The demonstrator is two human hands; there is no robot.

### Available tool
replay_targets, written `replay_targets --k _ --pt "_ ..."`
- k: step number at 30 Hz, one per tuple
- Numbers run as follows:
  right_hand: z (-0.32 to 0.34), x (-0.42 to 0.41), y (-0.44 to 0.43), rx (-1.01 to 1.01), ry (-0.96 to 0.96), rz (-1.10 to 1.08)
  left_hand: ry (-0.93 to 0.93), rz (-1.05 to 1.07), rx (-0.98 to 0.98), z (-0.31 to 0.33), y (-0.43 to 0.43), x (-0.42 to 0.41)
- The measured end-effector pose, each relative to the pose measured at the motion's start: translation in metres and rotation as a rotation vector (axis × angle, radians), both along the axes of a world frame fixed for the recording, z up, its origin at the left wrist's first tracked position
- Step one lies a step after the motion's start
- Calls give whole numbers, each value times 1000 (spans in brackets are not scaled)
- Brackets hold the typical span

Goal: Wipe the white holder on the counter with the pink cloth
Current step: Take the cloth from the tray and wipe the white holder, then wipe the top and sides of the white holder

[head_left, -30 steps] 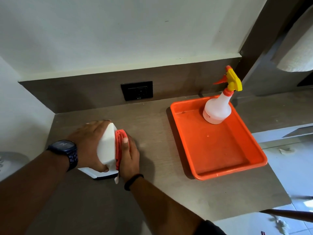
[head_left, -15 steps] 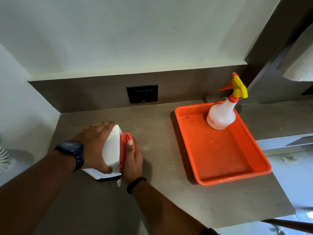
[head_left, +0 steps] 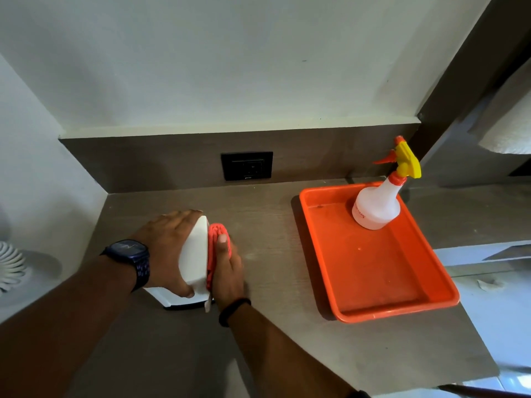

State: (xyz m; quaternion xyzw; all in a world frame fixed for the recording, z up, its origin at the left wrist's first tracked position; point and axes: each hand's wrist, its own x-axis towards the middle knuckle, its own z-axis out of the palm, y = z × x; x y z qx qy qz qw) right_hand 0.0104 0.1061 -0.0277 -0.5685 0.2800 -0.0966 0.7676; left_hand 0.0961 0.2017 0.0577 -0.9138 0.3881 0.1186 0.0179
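The white holder [head_left: 194,255] stands on the grey-brown counter [head_left: 281,334] at the left, with a dark strip along its base. My left hand [head_left: 163,248], with a dark watch on its wrist, clasps the holder's left side and top. My right hand [head_left: 228,270] presses the folded pink cloth [head_left: 216,239] flat against the holder's right face. Most of the cloth is hidden under my fingers; a small white tag hangs from it near the holder's base.
An orange tray [head_left: 370,282] lies on the counter to the right, holding a white spray bottle [head_left: 376,205] with a yellow trigger. A black wall socket [head_left: 246,165] sits in the backsplash. A white ribbed object [head_left: 10,268] shows at the far left and a paper roll [head_left: 508,136] at the upper right.
Both hands stay on the holder. The right hand with the cloth has shifted slightly along the holder's right face. The camera view has drifted a little.
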Motion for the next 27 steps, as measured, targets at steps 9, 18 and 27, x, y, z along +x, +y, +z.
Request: replay_targets --k 9,18,27 --pt "1 19 -14 -60 59 89 6 13 -4 -2 0 -1" --pt "9 -20 -10 39 120 2 40 10 -92 -4 3 1" --pt "91 26 -10 -645 -169 136 337 328 -503 -22 61 3"
